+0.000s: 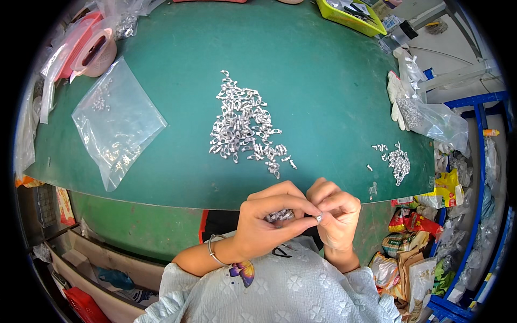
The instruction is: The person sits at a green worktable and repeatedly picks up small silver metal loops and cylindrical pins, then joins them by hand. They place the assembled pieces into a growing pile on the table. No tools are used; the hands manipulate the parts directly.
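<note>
My left hand (274, 210) is curled around several small silvery metal parts (281, 216) in its palm. Its thumb and index finger reach my right hand (336, 212), whose fingers are closed in a pinch. A small shiny metal part (318, 218) shows where the fingertips of both hands meet; its exact shape is too small to tell. Beyond my hands, a heap of silvery metal parts with ring-shaped ends (237, 126) lies spread on the green table (328, 70). To the right is a smaller pile of shiny metal pieces (398, 164).
A clear plastic bag (121, 129) with a few small pieces inside lies on the left. Baskets (97, 54) stand at the far left. A yellow-green tray (350, 19) is at the far right. Gloves (396, 97) and a filled bag (436, 121) line the right edge.
</note>
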Demonstrator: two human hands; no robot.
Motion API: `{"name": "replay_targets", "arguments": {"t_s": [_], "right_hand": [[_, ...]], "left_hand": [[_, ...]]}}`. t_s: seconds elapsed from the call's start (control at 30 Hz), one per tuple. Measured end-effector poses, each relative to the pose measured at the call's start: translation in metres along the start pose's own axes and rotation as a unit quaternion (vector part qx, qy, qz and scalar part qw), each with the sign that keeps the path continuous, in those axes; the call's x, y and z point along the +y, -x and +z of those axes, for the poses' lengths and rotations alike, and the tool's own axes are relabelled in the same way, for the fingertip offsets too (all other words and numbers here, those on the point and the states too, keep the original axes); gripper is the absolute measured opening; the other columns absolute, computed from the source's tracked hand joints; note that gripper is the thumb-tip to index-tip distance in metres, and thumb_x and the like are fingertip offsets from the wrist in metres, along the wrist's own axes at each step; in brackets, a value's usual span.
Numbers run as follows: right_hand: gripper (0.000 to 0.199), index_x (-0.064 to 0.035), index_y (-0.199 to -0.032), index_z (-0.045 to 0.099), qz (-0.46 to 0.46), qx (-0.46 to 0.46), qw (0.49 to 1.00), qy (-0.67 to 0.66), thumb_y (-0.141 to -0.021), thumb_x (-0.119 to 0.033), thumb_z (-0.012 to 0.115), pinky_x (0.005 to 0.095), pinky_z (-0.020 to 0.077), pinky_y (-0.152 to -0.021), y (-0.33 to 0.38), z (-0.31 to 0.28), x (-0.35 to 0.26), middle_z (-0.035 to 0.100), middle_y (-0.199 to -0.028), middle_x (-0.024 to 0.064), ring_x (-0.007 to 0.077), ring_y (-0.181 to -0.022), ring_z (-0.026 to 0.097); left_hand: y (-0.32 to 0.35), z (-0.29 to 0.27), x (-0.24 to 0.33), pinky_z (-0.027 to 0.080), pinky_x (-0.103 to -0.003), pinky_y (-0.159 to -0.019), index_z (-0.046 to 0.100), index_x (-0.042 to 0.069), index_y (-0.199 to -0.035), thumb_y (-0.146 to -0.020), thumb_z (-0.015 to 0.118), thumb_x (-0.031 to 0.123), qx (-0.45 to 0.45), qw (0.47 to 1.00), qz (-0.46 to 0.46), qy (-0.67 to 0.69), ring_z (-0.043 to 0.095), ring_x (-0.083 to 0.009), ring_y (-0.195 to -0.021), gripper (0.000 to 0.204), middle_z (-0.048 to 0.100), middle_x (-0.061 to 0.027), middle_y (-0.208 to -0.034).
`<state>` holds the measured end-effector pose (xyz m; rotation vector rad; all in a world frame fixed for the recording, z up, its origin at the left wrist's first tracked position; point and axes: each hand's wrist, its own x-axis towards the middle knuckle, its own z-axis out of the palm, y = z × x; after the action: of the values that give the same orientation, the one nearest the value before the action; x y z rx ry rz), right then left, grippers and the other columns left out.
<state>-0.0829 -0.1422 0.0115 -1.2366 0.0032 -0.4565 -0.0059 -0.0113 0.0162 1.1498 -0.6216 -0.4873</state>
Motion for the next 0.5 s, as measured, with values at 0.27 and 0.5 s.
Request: {"name": "replay_targets", "arguments": {"t_s": [0.27, 0.5], "right_hand": [[0.009, -0.0005, -0.083, 0.063, -0.069, 0.239, 0.851, 0.463, -0.075, 0.004, 0.061, 0.0268, 0.0436, -0.065, -0.019, -0.077, -0.001, 0.060, -0.086, 0.0080, 0.0136, -0.076, 0.055], [0.018, -0.0059, -0.092, 0.065, -0.073, 0.247, 0.526, 0.811, -0.074, -0.009, 0.066, 0.0366, 0.0370, -0.082, -0.004, -0.174, -0.004, 0.060, -0.091, 0.0082, 0.0247, -0.087, 0.051]], "left_hand": [[0.003, -0.013, -0.014, 0.038, -0.019, -0.055, 0.064, -0.002, -0.085, -0.075, 0.063, -0.006, 0.159, 0.983, -0.077, 0.051, 0.047, -0.0060, -0.064, 0.011, 0.054, -0.0011, -0.075], [0.008, -0.031, -0.031, 0.023, -0.017, -0.044, 0.062, -0.002, -0.090, -0.080, 0.060, -0.004, 0.268, 0.942, -0.140, 0.147, 0.035, -0.0006, -0.054, 0.011, 0.047, 0.0033, -0.072]]}}
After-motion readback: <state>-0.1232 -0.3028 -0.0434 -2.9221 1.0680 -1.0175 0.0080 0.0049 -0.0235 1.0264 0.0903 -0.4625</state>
